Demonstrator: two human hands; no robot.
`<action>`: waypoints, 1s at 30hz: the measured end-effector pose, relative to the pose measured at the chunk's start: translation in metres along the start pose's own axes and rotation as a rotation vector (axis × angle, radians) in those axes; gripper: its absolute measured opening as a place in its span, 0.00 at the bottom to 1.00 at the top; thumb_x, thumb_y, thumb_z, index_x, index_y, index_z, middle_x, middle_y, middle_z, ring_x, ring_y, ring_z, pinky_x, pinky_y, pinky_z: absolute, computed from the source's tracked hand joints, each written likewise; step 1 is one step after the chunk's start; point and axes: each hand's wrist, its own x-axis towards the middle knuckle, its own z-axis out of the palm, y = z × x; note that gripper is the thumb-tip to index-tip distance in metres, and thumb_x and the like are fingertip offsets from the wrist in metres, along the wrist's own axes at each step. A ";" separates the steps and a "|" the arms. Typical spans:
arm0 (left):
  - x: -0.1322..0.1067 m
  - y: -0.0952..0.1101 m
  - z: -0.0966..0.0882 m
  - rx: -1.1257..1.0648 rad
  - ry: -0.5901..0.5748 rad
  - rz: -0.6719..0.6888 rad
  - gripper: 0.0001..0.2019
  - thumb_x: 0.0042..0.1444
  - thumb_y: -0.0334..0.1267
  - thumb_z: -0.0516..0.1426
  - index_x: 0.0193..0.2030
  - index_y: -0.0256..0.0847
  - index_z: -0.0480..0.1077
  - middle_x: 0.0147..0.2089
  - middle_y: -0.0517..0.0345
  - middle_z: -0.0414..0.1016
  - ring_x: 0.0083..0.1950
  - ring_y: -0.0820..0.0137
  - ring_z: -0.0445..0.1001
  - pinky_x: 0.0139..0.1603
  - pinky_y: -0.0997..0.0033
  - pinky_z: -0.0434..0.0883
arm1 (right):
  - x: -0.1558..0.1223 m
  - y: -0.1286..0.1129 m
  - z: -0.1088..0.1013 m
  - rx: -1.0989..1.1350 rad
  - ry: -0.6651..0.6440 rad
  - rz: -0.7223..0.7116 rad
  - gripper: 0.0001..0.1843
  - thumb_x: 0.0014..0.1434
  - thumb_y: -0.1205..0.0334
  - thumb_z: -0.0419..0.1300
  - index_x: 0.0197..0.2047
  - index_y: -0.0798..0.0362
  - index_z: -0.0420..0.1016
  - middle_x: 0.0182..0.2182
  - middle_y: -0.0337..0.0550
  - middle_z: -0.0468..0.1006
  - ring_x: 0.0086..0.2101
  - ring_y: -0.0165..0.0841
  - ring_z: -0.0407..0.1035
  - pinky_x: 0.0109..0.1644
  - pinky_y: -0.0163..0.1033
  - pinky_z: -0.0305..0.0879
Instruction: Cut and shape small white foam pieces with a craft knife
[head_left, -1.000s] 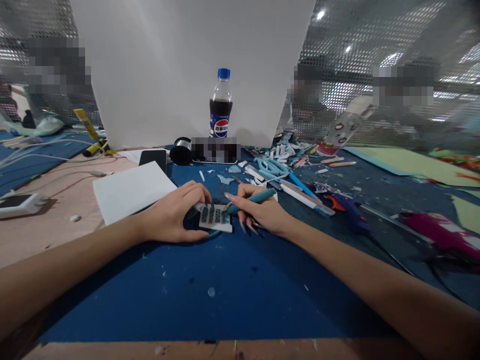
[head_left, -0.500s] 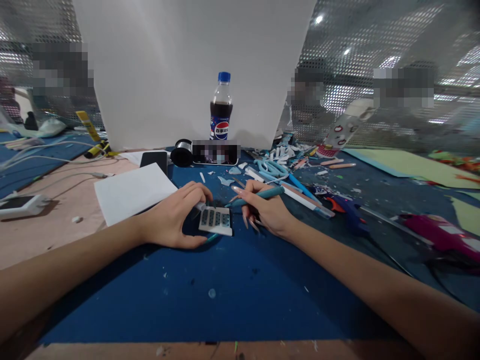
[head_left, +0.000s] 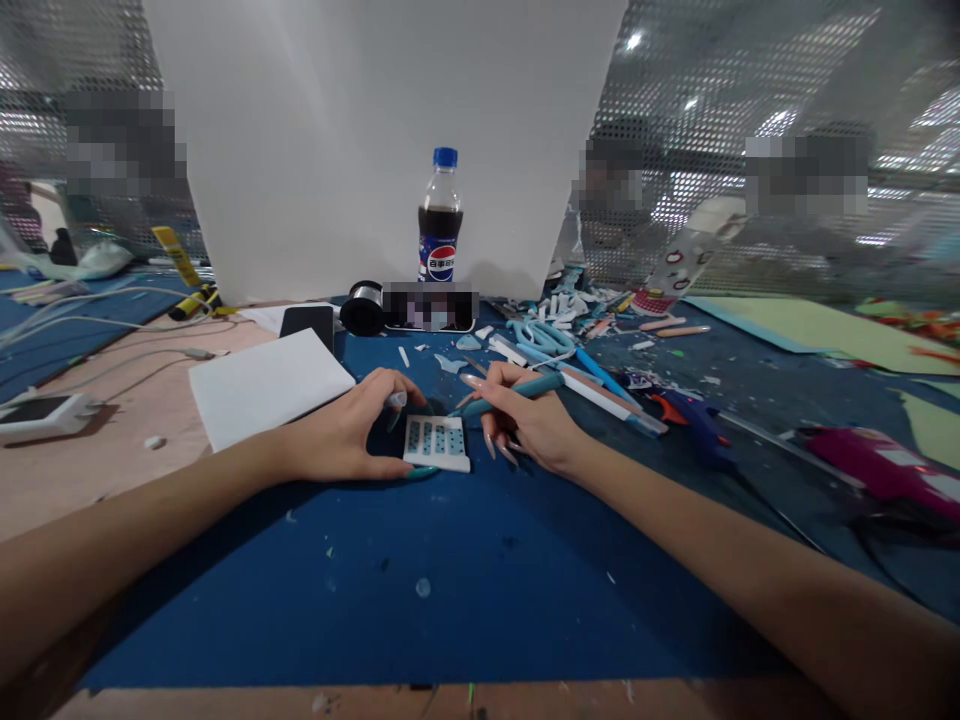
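A small white panel point(head_left: 437, 462) with rows of dotted light-blue cells lies on the blue mat. My left hand point(head_left: 351, 425) curls around its left side, the thumb along the front edge and the other fingers by the back edge, holding it. Long teal nails show on that hand. My right hand point(head_left: 534, 415) grips a teal pen-like tool point(head_left: 541, 384) between thumb and fingers. The tool's tip points left, close to the panel's upper right corner; whether it touches cannot be made out.
A cola bottle point(head_left: 441, 225), a propped phone point(head_left: 429, 310) and a wire spool point(head_left: 363, 308) stand behind the hands. White paper point(head_left: 266, 388) lies left. Foam scraps point(head_left: 562, 308), white strips, a blue glue gun point(head_left: 701, 430) and a magenta tool point(head_left: 870, 465) spread to the right.
The panel has shifted slightly right and its face shows lighter. My left fingers have moved a little with it; my right hand and the pen-like tool are almost unmoved.
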 end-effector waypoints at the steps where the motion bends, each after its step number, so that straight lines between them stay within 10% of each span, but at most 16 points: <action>1: 0.000 0.000 0.000 0.000 0.004 -0.004 0.26 0.46 0.45 0.61 0.50 0.41 0.56 0.50 0.50 0.61 0.50 0.61 0.63 0.48 0.60 0.64 | 0.000 0.000 0.001 -0.018 -0.005 0.001 0.16 0.55 0.56 0.58 0.21 0.53 0.59 0.12 0.32 0.68 0.10 0.21 0.59 0.13 0.27 0.58; 30: 0.002 -0.002 0.002 -0.026 0.018 -0.037 0.22 0.47 0.45 0.61 0.45 0.42 0.57 0.48 0.52 0.63 0.49 0.62 0.64 0.48 0.61 0.65 | -0.002 -0.001 0.004 -0.284 -0.099 0.041 0.14 0.57 0.55 0.55 0.26 0.53 0.59 0.16 0.35 0.70 0.14 0.23 0.63 0.16 0.29 0.57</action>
